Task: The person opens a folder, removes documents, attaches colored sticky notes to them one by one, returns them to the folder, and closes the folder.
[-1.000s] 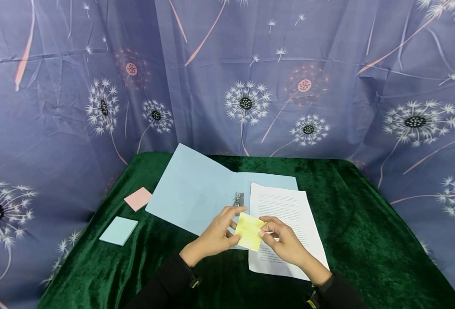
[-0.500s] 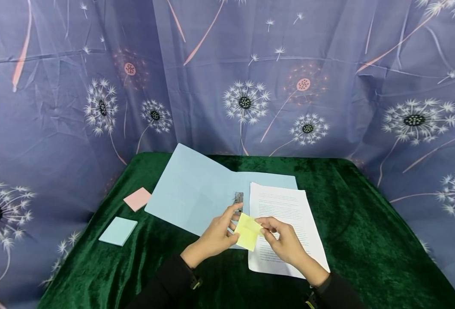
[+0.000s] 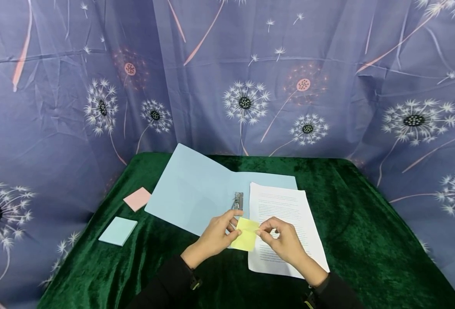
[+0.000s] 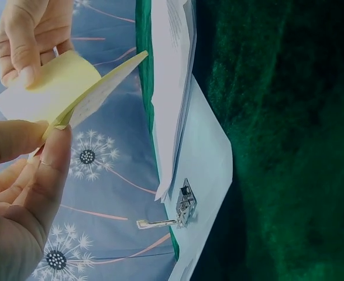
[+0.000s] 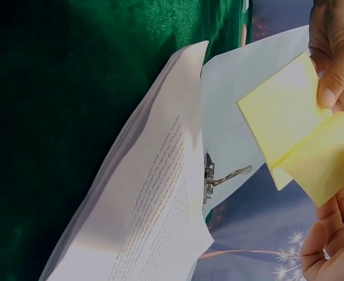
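My left hand [image 3: 215, 235] pinches a yellow sticky note pad [image 5: 286, 105] by its edge between thumb and fingers. The right hand [image 3: 285, 242] pinches the free end of the pad's top sheet [image 5: 330, 161], which bends up and away from the rest. In the left wrist view this sheet curls over while its other end stays joined to the pad. Both hands are above a stack of printed paper [image 3: 281, 210] and an open light-blue folder [image 3: 196, 189]. Just beyond the left fingertips, the folder's metal clip [image 3: 238, 201] has its lever raised.
To the left on the green velvet cloth [image 3: 366, 223] lie a pink sticky note pad [image 3: 137, 199] and a light-blue one [image 3: 118, 231]. A dandelion-patterned curtain [image 3: 204, 86] hangs behind the table. The paper stack covers part of the folder's right side.
The top sheet has been peeled up from the yellow pad and now bends toward the right hand. The pad has tilted, and the left fingers have dropped slightly, baring more of the clip.
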The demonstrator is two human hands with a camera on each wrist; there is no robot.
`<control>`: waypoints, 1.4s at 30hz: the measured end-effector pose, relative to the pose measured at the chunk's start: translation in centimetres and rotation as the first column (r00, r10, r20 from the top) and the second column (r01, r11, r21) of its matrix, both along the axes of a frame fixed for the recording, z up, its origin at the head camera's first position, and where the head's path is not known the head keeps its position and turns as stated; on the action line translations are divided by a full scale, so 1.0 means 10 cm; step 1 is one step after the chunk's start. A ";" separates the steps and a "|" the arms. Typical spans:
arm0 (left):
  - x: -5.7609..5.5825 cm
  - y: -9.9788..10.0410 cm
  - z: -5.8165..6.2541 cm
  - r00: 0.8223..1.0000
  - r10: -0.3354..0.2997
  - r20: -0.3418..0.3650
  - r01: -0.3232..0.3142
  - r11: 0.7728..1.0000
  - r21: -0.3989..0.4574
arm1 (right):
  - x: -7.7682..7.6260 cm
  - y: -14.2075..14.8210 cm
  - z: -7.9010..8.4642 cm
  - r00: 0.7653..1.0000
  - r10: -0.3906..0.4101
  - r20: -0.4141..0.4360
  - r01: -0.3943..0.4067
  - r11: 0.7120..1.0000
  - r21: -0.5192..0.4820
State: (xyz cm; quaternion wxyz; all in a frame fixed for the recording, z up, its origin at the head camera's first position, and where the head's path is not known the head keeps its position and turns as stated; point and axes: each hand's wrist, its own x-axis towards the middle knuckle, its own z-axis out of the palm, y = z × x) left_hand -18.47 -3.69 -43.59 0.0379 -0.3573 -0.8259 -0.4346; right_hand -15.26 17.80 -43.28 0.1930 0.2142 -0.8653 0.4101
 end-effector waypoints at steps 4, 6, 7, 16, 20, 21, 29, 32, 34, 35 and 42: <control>0.00 0.00 0.01 0.999 0.020 0.024 -0.020 1.000 -0.016 | -0.01 0.01 0.00 0.999 -0.052 0.005 0.053 0.999 -0.009; 0.01 0.00 0.01 0.999 0.024 0.046 -0.024 1.000 -0.016 | -0.02 0.02 0.00 0.997 -0.073 -0.002 0.073 0.997 -0.016; 0.01 0.00 0.01 0.998 0.026 0.057 -0.025 1.000 -0.015 | -0.02 0.02 0.00 0.997 -0.080 -0.006 0.079 0.997 -0.021; 0.03 0.00 0.02 0.995 0.030 0.093 -0.031 0.999 0.010 | -0.02 0.05 -0.02 0.993 -0.121 -0.013 0.120 0.991 -0.056; 0.03 0.00 0.03 0.995 0.023 0.094 -0.024 1.000 0.012 | -0.03 0.06 -0.02 0.991 -0.135 0.011 0.136 0.988 -0.073; 0.03 -0.01 0.03 0.996 0.022 0.092 -0.024 1.000 0.012 | -0.03 0.06 -0.01 0.990 -0.139 0.017 0.140 0.987 -0.078; 0.06 -0.03 0.03 0.995 0.012 0.103 -0.014 1.000 0.020 | -0.04 0.09 0.01 0.979 -0.141 0.144 0.162 0.976 -0.146; 0.06 -0.04 0.02 0.995 0.011 0.103 -0.014 1.000 0.022 | -0.04 0.10 0.01 0.974 -0.142 0.174 0.170 0.972 -0.161; 0.06 -0.04 0.02 0.994 0.010 0.104 -0.012 1.000 0.026 | -0.05 0.10 0.02 0.969 -0.149 0.198 0.183 0.969 -0.166; 0.07 -0.05 0.02 0.994 0.008 0.105 -0.011 1.000 0.029 | -0.05 0.09 0.03 0.965 -0.156 0.210 0.193 0.967 -0.168; 0.08 -0.06 -0.01 0.994 -0.002 0.112 -0.003 0.999 0.041 | 0.10 -0.04 0.33 0.940 -0.176 0.293 0.235 0.956 -0.177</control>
